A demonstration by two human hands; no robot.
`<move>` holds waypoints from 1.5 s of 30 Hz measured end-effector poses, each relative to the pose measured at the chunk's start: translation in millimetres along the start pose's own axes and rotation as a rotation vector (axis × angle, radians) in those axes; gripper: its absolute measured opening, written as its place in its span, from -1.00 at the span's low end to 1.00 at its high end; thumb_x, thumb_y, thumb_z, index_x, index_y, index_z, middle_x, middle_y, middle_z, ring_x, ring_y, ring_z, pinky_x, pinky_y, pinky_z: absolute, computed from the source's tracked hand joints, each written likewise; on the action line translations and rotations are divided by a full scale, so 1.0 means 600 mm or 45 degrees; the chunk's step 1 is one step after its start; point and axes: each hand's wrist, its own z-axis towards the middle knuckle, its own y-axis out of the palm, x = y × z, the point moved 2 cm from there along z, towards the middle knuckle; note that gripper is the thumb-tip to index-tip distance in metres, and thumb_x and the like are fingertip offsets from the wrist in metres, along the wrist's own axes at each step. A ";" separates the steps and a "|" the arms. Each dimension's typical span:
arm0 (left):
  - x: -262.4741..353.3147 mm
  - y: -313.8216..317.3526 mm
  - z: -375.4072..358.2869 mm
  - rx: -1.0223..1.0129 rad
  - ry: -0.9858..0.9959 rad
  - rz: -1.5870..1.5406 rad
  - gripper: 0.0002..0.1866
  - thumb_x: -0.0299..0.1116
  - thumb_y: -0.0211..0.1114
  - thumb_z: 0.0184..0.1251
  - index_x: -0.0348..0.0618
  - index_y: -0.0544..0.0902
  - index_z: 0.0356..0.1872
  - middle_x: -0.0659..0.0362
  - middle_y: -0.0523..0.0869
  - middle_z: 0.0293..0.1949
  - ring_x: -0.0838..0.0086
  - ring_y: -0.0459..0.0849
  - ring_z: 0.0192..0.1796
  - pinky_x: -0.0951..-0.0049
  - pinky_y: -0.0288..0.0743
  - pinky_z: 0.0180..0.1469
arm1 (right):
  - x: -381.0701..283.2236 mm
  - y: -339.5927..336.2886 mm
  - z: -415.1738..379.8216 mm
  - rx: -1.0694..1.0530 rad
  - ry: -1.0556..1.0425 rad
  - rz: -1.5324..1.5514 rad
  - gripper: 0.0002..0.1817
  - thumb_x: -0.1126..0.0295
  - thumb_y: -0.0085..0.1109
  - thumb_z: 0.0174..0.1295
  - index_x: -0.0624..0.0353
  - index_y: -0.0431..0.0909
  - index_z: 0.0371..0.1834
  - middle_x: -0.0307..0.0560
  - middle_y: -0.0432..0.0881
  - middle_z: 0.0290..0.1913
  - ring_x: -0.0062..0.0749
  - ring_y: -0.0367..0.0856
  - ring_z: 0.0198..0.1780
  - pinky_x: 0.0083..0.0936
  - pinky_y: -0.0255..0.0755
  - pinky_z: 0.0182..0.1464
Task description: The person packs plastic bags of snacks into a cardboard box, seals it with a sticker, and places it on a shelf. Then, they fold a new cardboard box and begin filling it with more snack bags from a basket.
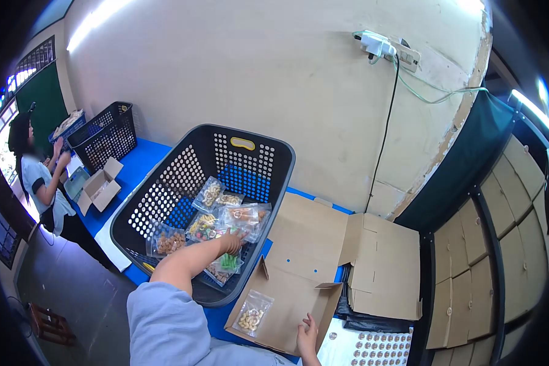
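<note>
My left hand (230, 241) reaches into a large black basket (165, 158), its fingers apart on the clear packets there. Around it lie a packet with orange-brown content (243, 213), a packet of green pieces (228, 262), a packet of brown pieces (169, 243) and a packet of pale nuts (211, 191). My right hand (308, 337) rests at the right edge of an open cardboard box (296, 305), fingers stretched out, holding nothing that I can see. Inside the box, at its left end, lies one packet of pale, curved cashew-like nuts (252, 314).
Flattened cardboard boxes (387, 262) lie right of the open box, above a sheet of round stickers (378, 348). Stacked cartons (463, 280) fill a rack at right. Another person (46, 183) stands at left by a second basket (107, 137) and a small box (100, 189).
</note>
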 end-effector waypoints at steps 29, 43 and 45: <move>-0.117 -0.402 -0.389 1.082 -0.279 -0.834 -0.74 -0.39 0.52 -0.08 -0.22 0.69 -0.33 0.10 0.73 -0.46 0.42 0.69 -0.40 0.42 0.53 -0.29 | -0.007 -0.002 0.018 0.084 -0.068 0.007 -0.51 0.39 0.10 0.23 0.14 0.40 0.27 0.10 0.54 0.06 -0.20 0.46 0.14 -0.31 0.36 0.17; 0.121 -0.411 -0.627 1.496 0.220 -0.908 -0.86 -0.34 0.46 0.07 -0.11 0.71 -0.36 0.23 0.69 -0.43 0.44 0.66 -0.34 0.42 0.49 -0.23 | -0.079 -0.012 0.039 -0.090 -0.185 0.392 -0.67 0.31 0.03 0.38 0.24 0.52 0.10 -0.03 0.60 -0.01 -0.39 0.54 0.04 -0.48 0.39 0.09; 0.186 -0.386 -0.645 1.649 0.504 -0.851 -0.90 -0.37 0.44 0.07 -0.01 0.72 -0.36 0.30 0.71 -0.38 0.45 0.68 -0.27 0.36 0.49 -0.08 | -0.157 -0.039 0.033 -0.098 -0.268 0.590 -0.58 0.17 0.02 0.39 0.26 0.46 0.16 0.00 0.60 -0.01 -0.41 0.54 0.04 -0.46 0.40 0.09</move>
